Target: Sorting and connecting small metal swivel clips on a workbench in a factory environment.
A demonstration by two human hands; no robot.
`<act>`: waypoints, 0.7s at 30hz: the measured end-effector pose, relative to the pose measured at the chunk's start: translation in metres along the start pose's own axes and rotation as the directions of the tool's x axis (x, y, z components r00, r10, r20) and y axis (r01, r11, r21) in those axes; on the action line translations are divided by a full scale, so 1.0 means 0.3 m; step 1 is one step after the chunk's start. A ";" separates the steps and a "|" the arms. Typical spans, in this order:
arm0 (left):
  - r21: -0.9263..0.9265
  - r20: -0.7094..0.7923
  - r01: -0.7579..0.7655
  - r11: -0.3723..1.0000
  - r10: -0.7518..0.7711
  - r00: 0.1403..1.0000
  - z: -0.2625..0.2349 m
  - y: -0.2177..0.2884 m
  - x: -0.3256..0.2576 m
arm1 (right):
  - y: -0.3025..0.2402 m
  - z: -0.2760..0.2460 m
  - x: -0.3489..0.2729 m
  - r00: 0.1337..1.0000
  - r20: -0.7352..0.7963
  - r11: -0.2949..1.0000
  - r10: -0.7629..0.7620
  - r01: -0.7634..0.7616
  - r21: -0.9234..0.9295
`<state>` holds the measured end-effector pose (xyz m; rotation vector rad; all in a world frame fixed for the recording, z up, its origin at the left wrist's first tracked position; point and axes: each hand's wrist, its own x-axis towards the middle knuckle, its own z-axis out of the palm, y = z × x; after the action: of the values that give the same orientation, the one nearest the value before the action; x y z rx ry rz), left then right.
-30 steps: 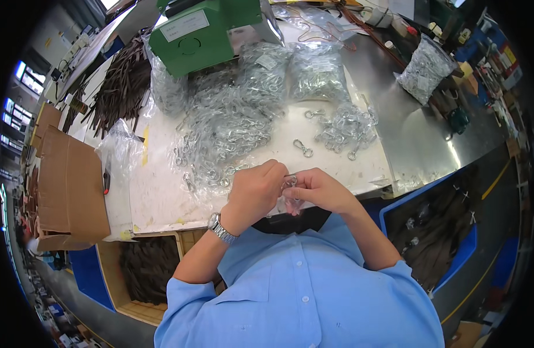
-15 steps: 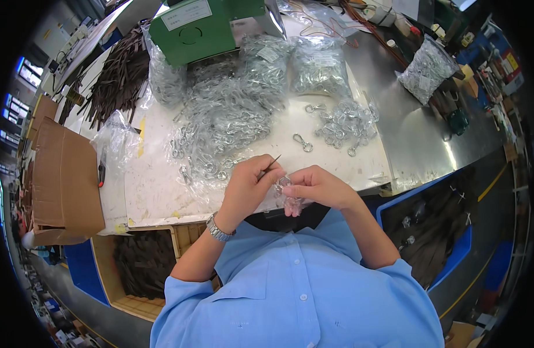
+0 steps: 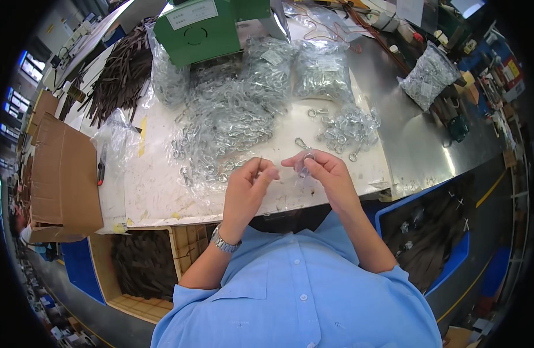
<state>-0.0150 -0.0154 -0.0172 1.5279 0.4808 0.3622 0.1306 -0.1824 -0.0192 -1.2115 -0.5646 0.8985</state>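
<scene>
My left hand [image 3: 245, 190], a watch on its wrist, is closed above the front of the white table. Between its thumb and fingers is a slim dark pointed tool [image 3: 260, 166], mostly hidden, so I cannot tell its exact kind. Facing it, my right hand [image 3: 335, 181] pinches a metal snap hook [image 3: 307, 158] with clear plastic about it. Just beyond the right fingers lies another snap hook [image 3: 300, 142]. A small heap of unwrapped-looking snap hooks [image 3: 349, 129] is farther right. Past my left hand spreads a large pile of plastic-wrapped hooks [image 3: 229, 113].
A green machine [image 3: 200, 35] stands at the back, with a full clear bag [image 3: 322, 69] beside it. Dark straps [image 3: 125, 69] lie back left, near a cardboard box [image 3: 67, 180] and a red-and-black cutter [image 3: 101, 173]. Bins of dark strips [image 3: 142, 264] sit below the table edge.
My hands have drawn apart and moved slightly forward. The right hand has carried the snap hook away from the left, and the dark tool's tip has turned more upright.
</scene>
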 end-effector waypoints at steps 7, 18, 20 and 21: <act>-0.414 0.160 0.200 0.888 -0.145 0.976 0.104 -0.065 -0.021 | -0.003 0.065 0.005 1.000 -0.007 0.999 0.014 -0.013 0.032; -0.404 0.315 0.277 0.872 -0.152 0.937 0.068 -0.053 -0.011 | -0.043 0.127 -0.013 0.954 -0.296 0.964 -0.039 0.114 0.240; -0.412 0.289 0.258 0.874 -0.144 0.947 0.063 -0.048 -0.007 | -0.008 0.088 -0.016 0.978 -0.210 0.989 -0.024 0.053 0.135; -0.389 0.286 0.236 0.891 -0.126 0.950 0.061 -0.046 0.000 | 0.004 0.075 -0.016 0.991 -0.131 1.000 0.000 0.003 0.026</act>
<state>-0.0067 -0.0316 -0.0313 1.0778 0.3139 0.1067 0.1100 -0.1740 -0.0134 -1.2366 -0.4474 0.8164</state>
